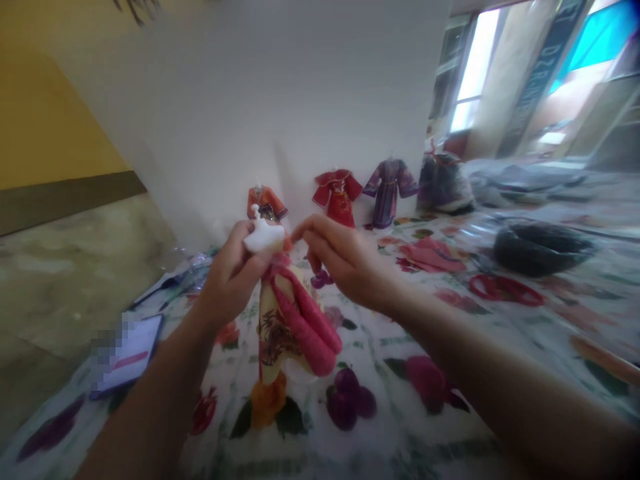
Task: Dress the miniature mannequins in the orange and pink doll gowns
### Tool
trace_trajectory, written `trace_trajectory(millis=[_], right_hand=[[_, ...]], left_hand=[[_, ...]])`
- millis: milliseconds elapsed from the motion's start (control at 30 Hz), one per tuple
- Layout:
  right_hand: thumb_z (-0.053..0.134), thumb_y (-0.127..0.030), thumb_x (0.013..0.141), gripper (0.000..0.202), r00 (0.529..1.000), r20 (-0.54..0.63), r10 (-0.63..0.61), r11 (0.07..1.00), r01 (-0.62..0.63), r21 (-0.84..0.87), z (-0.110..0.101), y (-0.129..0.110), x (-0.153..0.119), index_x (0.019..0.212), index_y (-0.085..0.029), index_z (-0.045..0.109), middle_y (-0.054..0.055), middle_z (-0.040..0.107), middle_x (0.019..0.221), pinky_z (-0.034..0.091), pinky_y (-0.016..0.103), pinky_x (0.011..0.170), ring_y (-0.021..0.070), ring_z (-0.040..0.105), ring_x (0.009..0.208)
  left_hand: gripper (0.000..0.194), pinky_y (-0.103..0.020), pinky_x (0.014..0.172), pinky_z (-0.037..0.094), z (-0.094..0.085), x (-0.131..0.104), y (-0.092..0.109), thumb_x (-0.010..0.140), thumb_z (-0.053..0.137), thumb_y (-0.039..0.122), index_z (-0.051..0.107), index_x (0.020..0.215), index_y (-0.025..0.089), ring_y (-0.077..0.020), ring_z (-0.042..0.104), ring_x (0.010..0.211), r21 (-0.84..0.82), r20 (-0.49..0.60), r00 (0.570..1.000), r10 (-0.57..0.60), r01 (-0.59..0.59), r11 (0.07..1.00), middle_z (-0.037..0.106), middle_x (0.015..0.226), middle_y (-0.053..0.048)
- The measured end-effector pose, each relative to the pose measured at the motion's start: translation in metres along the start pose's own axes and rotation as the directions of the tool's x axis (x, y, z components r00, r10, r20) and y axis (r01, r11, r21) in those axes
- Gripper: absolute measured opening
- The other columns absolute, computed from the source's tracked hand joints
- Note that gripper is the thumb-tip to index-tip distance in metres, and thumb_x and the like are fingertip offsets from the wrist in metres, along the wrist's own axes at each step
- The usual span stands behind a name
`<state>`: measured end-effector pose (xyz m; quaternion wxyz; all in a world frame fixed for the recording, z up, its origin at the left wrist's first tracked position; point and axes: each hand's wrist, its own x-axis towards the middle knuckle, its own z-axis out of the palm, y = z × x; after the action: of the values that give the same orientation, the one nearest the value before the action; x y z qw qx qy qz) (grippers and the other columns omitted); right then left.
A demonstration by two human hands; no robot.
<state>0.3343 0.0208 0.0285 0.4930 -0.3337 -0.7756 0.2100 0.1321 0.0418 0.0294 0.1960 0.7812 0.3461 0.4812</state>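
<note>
My left hand (233, 273) is closed around a white doll-sized mannequin form (265, 236), which has a small knob on top. Below the form hangs a miniature dress (273, 333), cream with dark brown patterning. Two long pink padded strips (307, 320) lie down its front. Close by on the right, my right hand (340, 257) has its fingers bent and drawn together near the form's edge, beside a bit of orange-pink cloth. Whatever lies between those fingertips is too blurred to make out.
Against the white wall stand miniature garments: orange (265, 200), red (337, 197) and purple (391, 190). A dark bundle (543, 248), a red loop (505, 290) and pink cloth (433, 255) lie rightward on the flowered tablecloth (400, 433). A phone-like device (135, 353) rests left.
</note>
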Motion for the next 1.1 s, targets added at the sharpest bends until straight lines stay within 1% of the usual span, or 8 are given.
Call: trace_trajectory(millis=[100, 200, 400, 600, 733, 833, 933, 1100], right_hand=[[0.052, -0.035, 0.097, 0.021, 0.999, -0.046, 0.001, 0.999, -0.004, -0.050, 0.006, 0.003, 0.000, 0.085, -0.018, 0.056, -0.004, 0.048, 0.063, 0.031, 0.025, 0.054, 0.0088, 0.043, 0.056], [0.060, -0.040, 0.092, 0.022, 0.999, -0.020, 0.045, 0.999, -0.046, -0.020, 0.013, 0.007, 0.000, 0.086, -0.019, 0.056, -0.007, 0.046, 0.060, 0.028, 0.024, 0.051, 0.0076, 0.039, 0.052], [0.070, -0.035, 0.083, 0.022, 0.997, 0.024, 0.068, 0.997, -0.068, 0.019, 0.022, 0.016, 0.001, 0.083, -0.019, 0.055, -0.009, 0.041, 0.058, 0.027, 0.022, 0.050, 0.0069, 0.037, 0.051], [0.072, -0.036, 0.080, 0.025, 0.993, 0.078, 0.086, 0.993, -0.079, -0.087, 0.013, 0.010, 0.002, 0.087, -0.019, 0.055, -0.010, 0.039, 0.058, 0.025, 0.023, 0.051, 0.0067, 0.034, 0.051], [0.053, -0.037, 0.092, 0.023, 0.993, 0.022, 0.120, 0.987, -0.117, -0.109, -0.004, 0.007, 0.005, 0.080, -0.018, 0.055, -0.005, 0.046, 0.060, 0.027, 0.024, 0.051, 0.0080, 0.040, 0.054], [0.039, -0.024, 0.095, 0.029, 0.987, 0.017, 0.162, 0.987, -0.162, -0.005, -0.011, 0.015, 0.008, 0.078, -0.016, 0.062, -0.003, 0.050, 0.065, 0.030, 0.023, 0.050, 0.0081, 0.045, 0.055], [0.040, -0.018, 0.089, 0.027, 0.975, 0.035, 0.217, 0.960, -0.220, 0.171, -0.009, 0.026, 0.011, 0.082, -0.015, 0.066, -0.004, 0.049, 0.061, 0.029, 0.021, 0.044, 0.0069, 0.042, 0.048], [0.042, -0.020, 0.091, 0.027, 0.978, 0.056, 0.201, 0.894, -0.206, 0.397, -0.003, 0.036, 0.014, 0.108, -0.016, 0.061, -0.001, 0.066, 0.077, 0.030, 0.019, 0.040, 0.0062, 0.041, 0.047]], left_hand=[[0.029, -0.029, 0.081, 0.045, 0.001, 0.002, -0.002, 0.091, 0.058, 0.025, 0.056, 0.120, 0.021, -0.0177, 0.058, 0.091, -0.029, 0.015, 1.000, 0.023, -0.023, 0.999, 0.063, 0.104, -0.002], [0.027, -0.028, 0.081, 0.046, 0.003, 0.000, -0.002, 0.093, 0.056, 0.024, 0.056, 0.120, 0.023, -0.0169, 0.059, 0.091, -0.077, 0.049, 0.998, 0.026, -0.022, 0.997, 0.063, 0.105, -0.002], [0.031, -0.029, 0.080, 0.045, 0.006, -0.002, -0.004, 0.092, 0.054, 0.022, 0.056, 0.123, 0.024, -0.0163, 0.058, 0.089, -0.036, 0.053, 0.998, -0.017, 0.019, 0.999, 0.063, 0.107, -0.002], [0.031, -0.032, 0.081, 0.047, 0.003, -0.002, -0.009, 0.092, 0.054, 0.028, 0.054, 0.123, 0.022, -0.0191, 0.059, 0.091, -0.018, 0.048, 0.998, -0.035, 0.036, 0.999, 0.064, 0.107, -0.004], [0.032, -0.032, 0.076, 0.048, 0.000, -0.002, -0.011, 0.092, 0.055, 0.033, 0.053, 0.122, 0.021, -0.0199, 0.061, 0.086, -0.044, 0.046, 0.997, -0.068, 0.070, 0.997, 0.064, 0.100, -0.004], [0.033, -0.030, 0.069, 0.048, -0.001, -0.002, -0.010, 0.093, 0.054, 0.033, 0.053, 0.123, 0.021, -0.0189, 0.061, 0.081, -0.031, 0.051, 0.994, -0.092, 0.094, 0.995, 0.064, 0.094, -0.003], [0.031, -0.030, 0.070, 0.046, -0.001, -0.002, -0.005, 0.093, 0.053, 0.032, 0.053, 0.122, 0.021, -0.0191, 0.060, 0.083, -0.010, 0.055, 0.993, -0.100, 0.100, 0.995, 0.063, 0.093, -0.002], [0.031, -0.031, 0.076, 0.046, -0.002, -0.002, -0.005, 0.092, 0.055, 0.032, 0.055, 0.122, 0.023, -0.0207, 0.060, 0.088, -0.011, 0.042, 0.992, -0.121, 0.121, 0.993, 0.065, 0.100, -0.002]])
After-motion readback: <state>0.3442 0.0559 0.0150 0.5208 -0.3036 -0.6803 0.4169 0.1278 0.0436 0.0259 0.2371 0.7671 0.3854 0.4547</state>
